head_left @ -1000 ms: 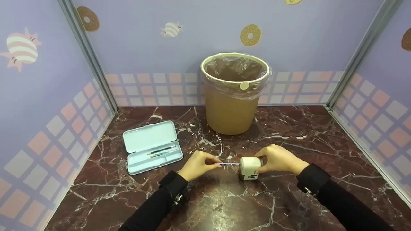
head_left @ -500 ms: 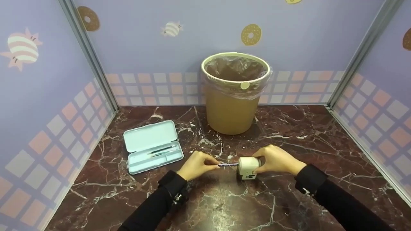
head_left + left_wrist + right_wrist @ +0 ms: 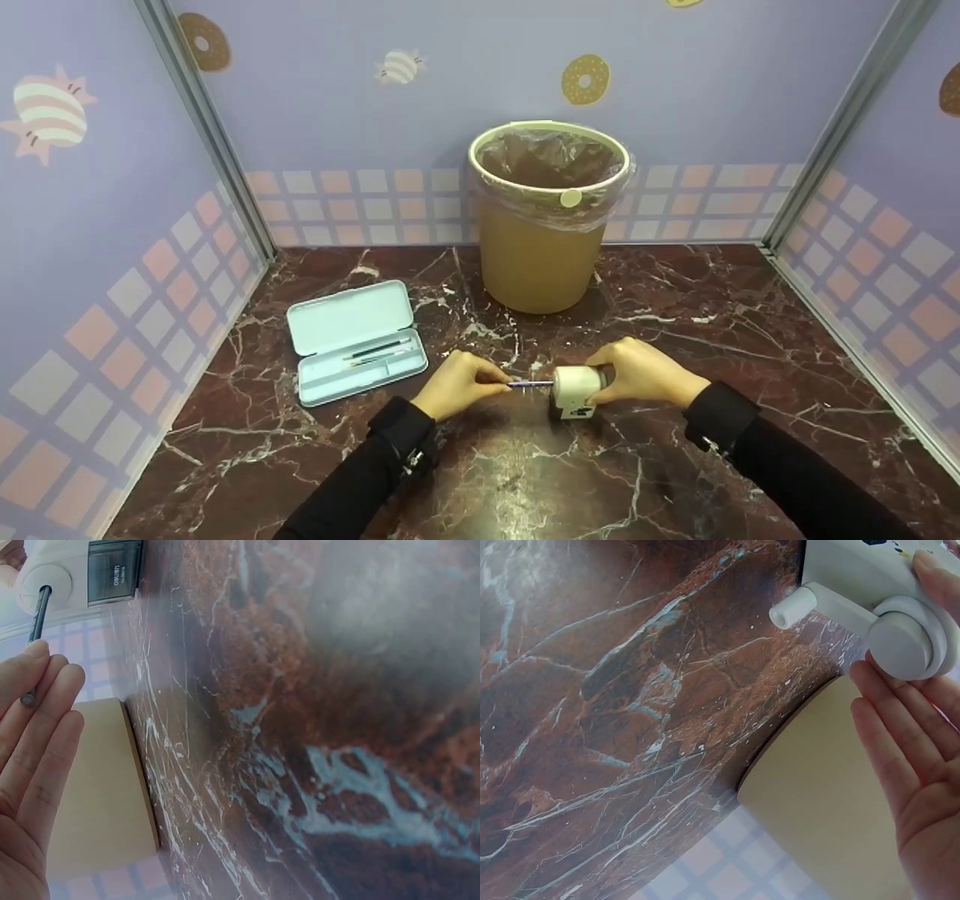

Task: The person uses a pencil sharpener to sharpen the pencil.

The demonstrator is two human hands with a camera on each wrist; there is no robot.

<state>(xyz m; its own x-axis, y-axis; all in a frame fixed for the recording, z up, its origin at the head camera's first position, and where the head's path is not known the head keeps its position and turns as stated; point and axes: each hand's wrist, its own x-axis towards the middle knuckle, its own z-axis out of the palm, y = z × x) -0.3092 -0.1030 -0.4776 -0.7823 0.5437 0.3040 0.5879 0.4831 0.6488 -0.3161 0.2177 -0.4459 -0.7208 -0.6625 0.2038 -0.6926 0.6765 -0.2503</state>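
My left hand [image 3: 459,384] pinches a thin pencil [image 3: 534,384] between thumb and fingers. The pencil's far end sits in the round hole of a white crank pencil sharpener [image 3: 576,388]. In the left wrist view the pencil [image 3: 40,613] enters the sharpener's face beside a dark see-through drawer [image 3: 114,571]. My right hand [image 3: 646,373] grips the sharpener body from its right side, thumb near and fingers behind. The right wrist view shows the crank handle [image 3: 795,607] on the sharpener's back, with no finger on its knob.
An open light-blue pencil case [image 3: 341,384] with several slim pencils or brushes lies left of my left hand. Behind the sharpener stands a tan trash bin [image 3: 540,262] lined with a clear bag. Patterned panels [image 3: 337,135] wall in the dark marble tabletop [image 3: 480,480].
The sharpener and my right hand have shifted slightly left, toward my left hand. Less of the pencil shows between fingers and sharpener. My left hand has barely moved.
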